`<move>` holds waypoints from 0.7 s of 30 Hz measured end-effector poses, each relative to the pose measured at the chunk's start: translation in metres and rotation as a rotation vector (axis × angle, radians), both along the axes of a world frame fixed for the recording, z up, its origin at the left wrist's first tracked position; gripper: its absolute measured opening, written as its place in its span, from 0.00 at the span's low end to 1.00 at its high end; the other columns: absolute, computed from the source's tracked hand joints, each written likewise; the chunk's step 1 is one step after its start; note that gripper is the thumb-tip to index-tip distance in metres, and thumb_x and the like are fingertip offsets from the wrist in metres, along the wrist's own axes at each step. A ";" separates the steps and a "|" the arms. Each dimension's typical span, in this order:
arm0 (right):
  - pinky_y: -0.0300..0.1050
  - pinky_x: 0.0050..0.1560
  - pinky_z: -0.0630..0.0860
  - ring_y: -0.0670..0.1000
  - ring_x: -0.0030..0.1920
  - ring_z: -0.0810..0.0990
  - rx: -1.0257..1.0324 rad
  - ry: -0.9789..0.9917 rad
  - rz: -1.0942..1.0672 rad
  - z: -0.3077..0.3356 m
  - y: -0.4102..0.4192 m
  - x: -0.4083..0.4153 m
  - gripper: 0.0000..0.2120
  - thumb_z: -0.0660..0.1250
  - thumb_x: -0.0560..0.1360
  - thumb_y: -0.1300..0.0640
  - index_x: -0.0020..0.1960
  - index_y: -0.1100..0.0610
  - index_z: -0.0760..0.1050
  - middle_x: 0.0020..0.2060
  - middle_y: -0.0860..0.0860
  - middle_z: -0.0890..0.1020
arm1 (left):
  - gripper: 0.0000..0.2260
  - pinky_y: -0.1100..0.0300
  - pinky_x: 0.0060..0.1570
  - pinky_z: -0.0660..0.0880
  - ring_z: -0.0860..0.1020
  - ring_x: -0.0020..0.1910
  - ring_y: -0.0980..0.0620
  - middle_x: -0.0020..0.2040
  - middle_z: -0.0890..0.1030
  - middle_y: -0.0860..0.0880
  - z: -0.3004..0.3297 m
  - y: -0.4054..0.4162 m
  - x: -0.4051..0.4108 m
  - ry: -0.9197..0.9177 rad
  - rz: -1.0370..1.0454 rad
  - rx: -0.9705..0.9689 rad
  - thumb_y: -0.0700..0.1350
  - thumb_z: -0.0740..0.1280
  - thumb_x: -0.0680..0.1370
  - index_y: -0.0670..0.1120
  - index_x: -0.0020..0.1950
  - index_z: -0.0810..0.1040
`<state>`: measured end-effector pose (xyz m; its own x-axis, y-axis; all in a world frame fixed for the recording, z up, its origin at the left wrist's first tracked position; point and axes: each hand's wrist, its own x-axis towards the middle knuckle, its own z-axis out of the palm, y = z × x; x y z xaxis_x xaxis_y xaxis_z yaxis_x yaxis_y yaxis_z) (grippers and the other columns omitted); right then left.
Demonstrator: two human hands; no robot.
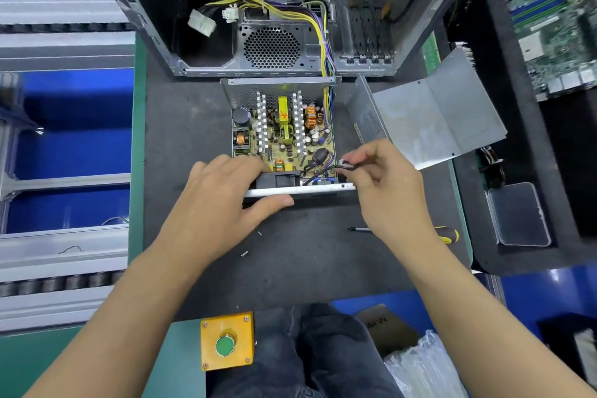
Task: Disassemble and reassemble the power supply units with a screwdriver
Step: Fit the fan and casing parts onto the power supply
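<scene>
Head view looks straight down on the power supply unit (282,136), which sits open near the middle of the table (307,262), its circuit board, heatsinks and coils exposed and its yellow and purple wire bundle running back into the computer case (284,10) at the far edge. The left hand (223,194) grips the unit's near wall beside the black fan (277,178), thumb curled under the metal lip and fingers resting over the top. The right hand (384,184) pinches a small connector (347,164) on a thin black lead at the unit's near right corner, fingers closed on it. The removed cover (429,116) lies tilted to the right of the unit, the screwdriver (445,234) rests on the table toward the right edge, partly hidden by the right wrist, and two loose screws (244,254) lie near the left forearm. Judging from this, disassembly is well under way: the lid is off and its screws are out, and the fan lead seems to be the step in hand. Whether it is being unplugged or plugged back cannot be told; refitting the cover and screws remains.
</scene>
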<state>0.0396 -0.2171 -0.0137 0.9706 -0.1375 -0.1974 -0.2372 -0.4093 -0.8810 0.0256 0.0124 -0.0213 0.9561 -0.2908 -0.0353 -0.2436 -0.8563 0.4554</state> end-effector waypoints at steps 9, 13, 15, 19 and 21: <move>0.37 0.46 0.79 0.49 0.42 0.85 0.280 0.009 -0.059 -0.002 0.001 -0.003 0.16 0.61 0.77 0.74 0.42 0.54 0.72 0.41 0.53 0.83 | 0.24 0.53 0.43 0.63 0.70 0.41 0.51 0.40 0.71 0.58 -0.002 -0.001 0.001 -0.002 0.016 -0.031 0.70 0.56 0.75 0.51 0.50 0.75; 0.36 0.47 0.78 0.49 0.42 0.85 0.250 -0.047 -0.072 -0.007 0.003 -0.005 0.16 0.61 0.78 0.73 0.46 0.52 0.74 0.40 0.49 0.83 | 0.25 0.53 0.43 0.63 0.69 0.41 0.52 0.40 0.71 0.59 -0.002 -0.001 0.000 -0.001 0.017 -0.039 0.70 0.56 0.75 0.51 0.50 0.75; 0.37 0.49 0.79 0.47 0.43 0.85 0.088 -0.121 -0.033 -0.012 0.001 -0.005 0.15 0.64 0.78 0.69 0.49 0.49 0.78 0.40 0.47 0.83 | 0.24 0.53 0.43 0.64 0.70 0.41 0.52 0.41 0.71 0.58 -0.002 0.000 0.000 -0.010 0.013 -0.043 0.70 0.56 0.75 0.50 0.50 0.76; 0.34 0.48 0.78 0.45 0.42 0.83 -0.142 -0.181 0.040 -0.026 -0.005 -0.004 0.09 0.69 0.76 0.64 0.50 0.51 0.81 0.41 0.47 0.84 | 0.24 0.53 0.43 0.65 0.70 0.40 0.52 0.41 0.72 0.58 -0.002 -0.001 -0.001 -0.021 0.015 -0.050 0.69 0.57 0.75 0.50 0.50 0.76; 0.29 0.45 0.76 0.43 0.40 0.82 -0.151 -0.168 0.053 -0.033 -0.007 -0.001 0.09 0.70 0.76 0.64 0.49 0.49 0.80 0.39 0.43 0.83 | 0.24 0.53 0.43 0.65 0.70 0.41 0.52 0.41 0.72 0.58 -0.003 -0.001 0.000 -0.019 0.012 -0.050 0.69 0.57 0.75 0.50 0.50 0.76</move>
